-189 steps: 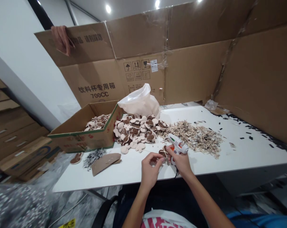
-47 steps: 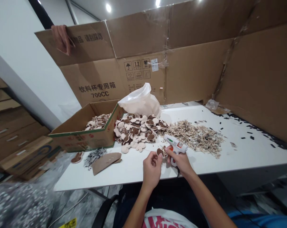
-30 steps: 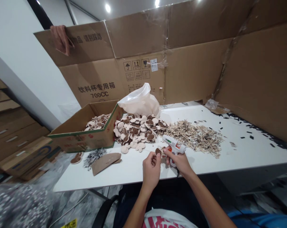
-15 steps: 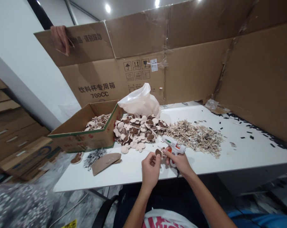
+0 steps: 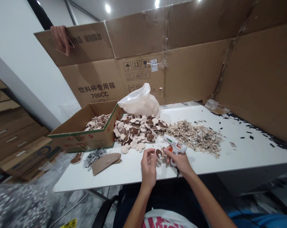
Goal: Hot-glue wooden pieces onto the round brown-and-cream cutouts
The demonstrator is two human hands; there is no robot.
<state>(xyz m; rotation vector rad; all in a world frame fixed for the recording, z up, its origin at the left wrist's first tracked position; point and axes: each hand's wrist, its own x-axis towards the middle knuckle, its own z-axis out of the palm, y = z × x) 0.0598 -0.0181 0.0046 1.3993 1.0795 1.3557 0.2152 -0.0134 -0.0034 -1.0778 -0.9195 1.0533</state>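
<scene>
My right hand is wrapped round a white glue gun with a green and orange trim, its nozzle pointing left. Just below the nozzle is a small brown felt piece with a pale edge, a looped cream cord and a small white tag on its face. My left hand has its thumb and forefinger bent together at the left edge of this piece. Right-hand fingertips touch the cord side. Behind the hands lies a heap of brown and cream felt pieces.
A pile of cream cords lies right of the heap. At left stand an open cardboard box of felt pieces and a folded brown card. Black bits are scattered at right. Tall cardboard walls enclose the table's back and right.
My left hand has shifted slightly left, with its fingers drawn back from the brown face. The white tag on the felt piece now shows. The glue gun has barely moved.
</scene>
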